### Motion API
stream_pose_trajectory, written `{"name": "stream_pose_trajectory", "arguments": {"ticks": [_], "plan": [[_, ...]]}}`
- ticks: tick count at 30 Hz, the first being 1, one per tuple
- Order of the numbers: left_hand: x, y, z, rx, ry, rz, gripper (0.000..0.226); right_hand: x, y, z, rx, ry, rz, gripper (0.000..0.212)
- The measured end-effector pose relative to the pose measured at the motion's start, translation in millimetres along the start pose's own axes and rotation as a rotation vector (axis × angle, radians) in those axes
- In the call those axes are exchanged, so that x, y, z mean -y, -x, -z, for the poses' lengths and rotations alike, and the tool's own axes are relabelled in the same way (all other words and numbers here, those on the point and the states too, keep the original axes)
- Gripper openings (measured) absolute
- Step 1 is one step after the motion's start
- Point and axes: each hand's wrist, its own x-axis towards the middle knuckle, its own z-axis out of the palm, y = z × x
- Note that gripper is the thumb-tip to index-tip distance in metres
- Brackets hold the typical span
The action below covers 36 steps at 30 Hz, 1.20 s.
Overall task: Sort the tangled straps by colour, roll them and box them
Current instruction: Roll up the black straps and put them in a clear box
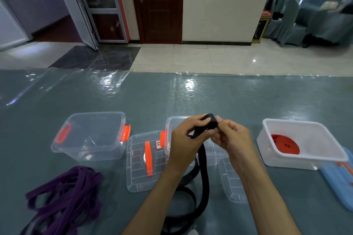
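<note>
Hands, left (188,135) and right (230,136), pinch the black strap's (203,170) rolled end between them.

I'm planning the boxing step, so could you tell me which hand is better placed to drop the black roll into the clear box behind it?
Probably the right hand: it pinches the black roll directly above the clear box, while the left hand guides the loose tail.

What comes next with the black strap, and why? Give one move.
Probably keep winding: the left hand and right hand pinch only a small roll of the black strap, while most of it trails loose onto the table. The red strap already lies coiled in the white box.
</note>
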Motion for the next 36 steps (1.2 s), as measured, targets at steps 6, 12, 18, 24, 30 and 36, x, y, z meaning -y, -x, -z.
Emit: {"name": "stream_pose_trajectory", "arguments": {"ticks": [6, 12, 18, 24, 30, 36], "plan": [[-1.4, -1.6, 2.9, 0.025, -0.006, 0.029, 0.031, -2.8, -3.5, -1.0, 0.023, 0.158, 0.016, 0.031], [-7.1, -0.9, 8.0, 0.095, -0.082, 0.008, 0.034, 1.2, -1.4, 2.0, 0.050, 0.246, 0.295, 0.025], [-15.5, -6.1, 15.2, 0.177, -0.083, -0.026, 0.036, 8.8, 6.6, 4.0, 0.182, 0.158, 0.362, 0.020], [-22.3, -6.3, 17.6, 0.230, -0.036, 0.058, 0.041, 6.4, 6.8, 5.3, 0.228, 0.073, 0.368, 0.022], [-38.2, -8.1, 16.1, 0.075, 0.107, 0.045, 0.043, 3.8, 7.7, -5.4, 0.255, -0.019, 0.366, 0.036], [-38.3, -9.2, 17.1, -0.055, 0.165, -0.037, 0.018, 8.5, 5.5, -10.5, 0.216, 0.088, 0.393, 0.025]]}}
